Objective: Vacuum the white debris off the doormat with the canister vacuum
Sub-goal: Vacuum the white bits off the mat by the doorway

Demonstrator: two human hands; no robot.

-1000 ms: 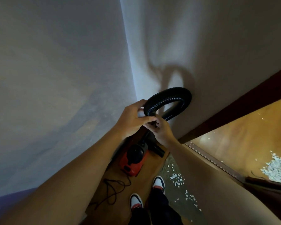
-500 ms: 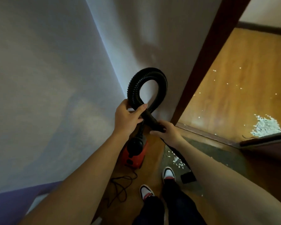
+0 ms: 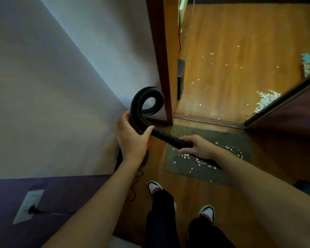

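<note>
A black ribbed vacuum hose (image 3: 139, 102) loops upward in front of the wall corner. My left hand (image 3: 132, 138) grips the hose near the loop's base. My right hand (image 3: 199, 146) holds the smooth black wand (image 3: 166, 136) that runs down to the right. The wand's lower end lies low over the grey doormat (image 3: 222, 140), partly hidden by my right forearm. White debris (image 3: 200, 161) is scattered across the mat. The red canister (image 3: 147, 153) is mostly hidden behind my left hand and wrist.
A doorway with a dark wooden frame (image 3: 158, 56) opens onto a wood floor with more white bits and a white pile (image 3: 266, 100). The open door's edge (image 3: 279, 102) stands at the right. A power cord (image 3: 134, 183) runs to a wall outlet (image 3: 28, 205). My shoes (image 3: 155, 187) stand near the mat.
The view has swung right and down, so the doormat and doorway now show. My right hand has moved down the wand toward the mat and the hose loop has tightened.
</note>
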